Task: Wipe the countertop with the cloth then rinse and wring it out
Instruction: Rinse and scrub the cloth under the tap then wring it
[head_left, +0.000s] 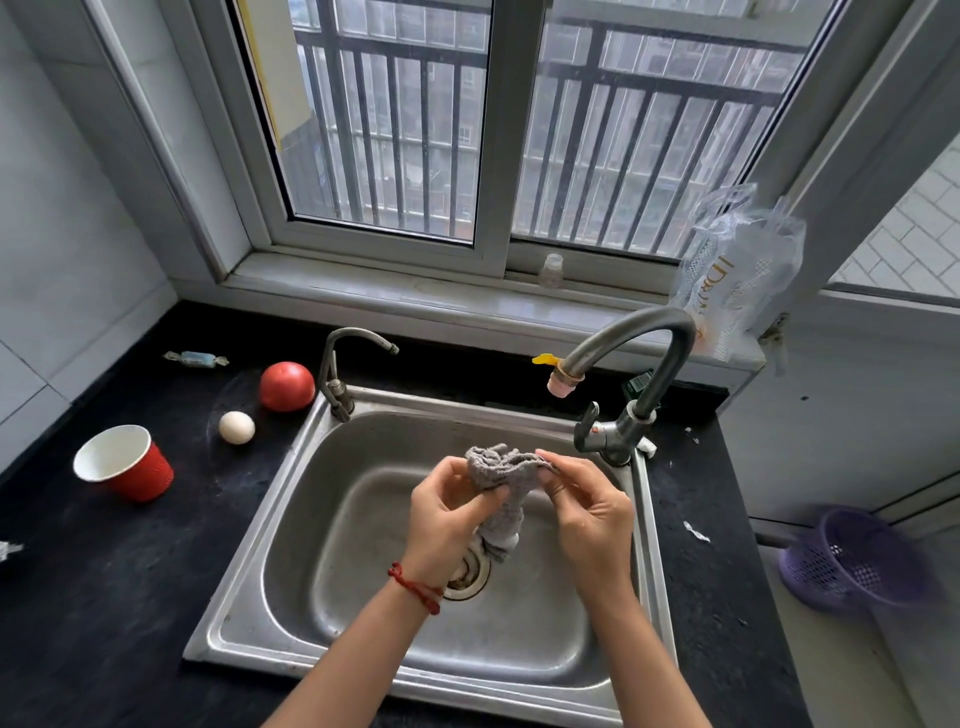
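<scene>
A grey cloth (501, 480) hangs bunched over the steel sink (311, 467), its lower end dangling toward the drain (470, 574). My left hand (447, 519), with a red string at the wrist, grips the cloth's left side. Fingers of my right hand (587, 512) pinch its upper right edge. The large faucet (634, 364) arches at the sink's right rear, its pink-tipped spout above and right of the cloth. I see no water running. The black countertop (130, 571) surrounds the sink.
On the counter left of the sink lie a red paper cup (127, 462) on its side, a white egg (237, 427), a red tomato (287, 386) and a wrapped candy (196, 358). A small second tap (337, 374) stands at the left rear. A purple basket (857, 558) sits at the right.
</scene>
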